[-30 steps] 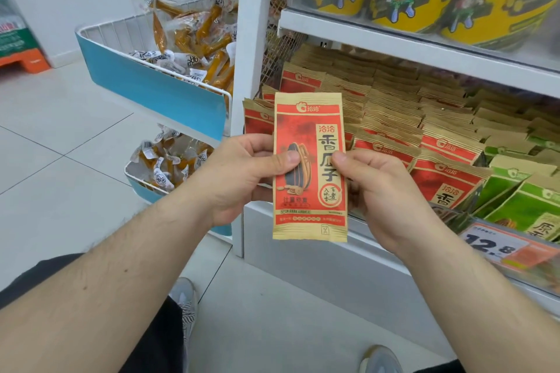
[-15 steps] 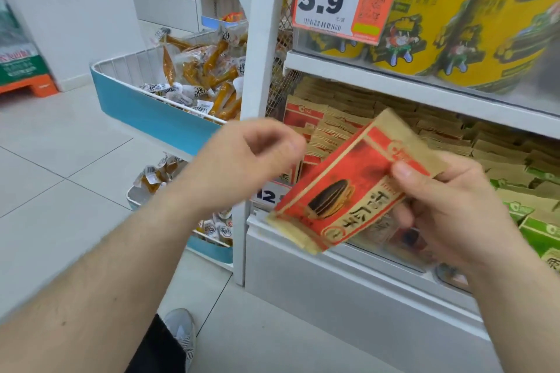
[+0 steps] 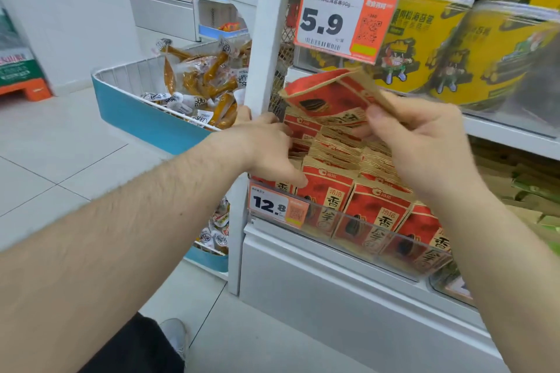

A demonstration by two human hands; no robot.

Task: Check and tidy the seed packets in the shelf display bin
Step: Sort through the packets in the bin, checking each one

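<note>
My right hand (image 3: 421,142) pinches one red and tan seed packet (image 3: 330,97) by its top edge and holds it tilted above the back rows of the bin. My left hand (image 3: 266,148) reaches into the left side of the bin, its fingers spread among the standing packets (image 3: 336,160) and its thumb against a front one. Rows of the same red packets (image 3: 372,215) stand upright behind the clear front lip of the shelf display bin (image 3: 357,239). The left fingertips are hidden between packets.
A white upright post (image 3: 266,39) borders the bin on the left. A 12.8 price tag (image 3: 275,206) hangs on the lip, a 5.9 tag (image 3: 339,21) on the shelf above with yellow tubs (image 3: 430,45). Blue baskets (image 3: 142,118) of wrapped snacks stand left. Green packets (image 3: 533,191) lie right.
My left hand let go of the packet and went into the bin's left side. My right hand carried the packet up and back over the rows, and the view moved closer.
</note>
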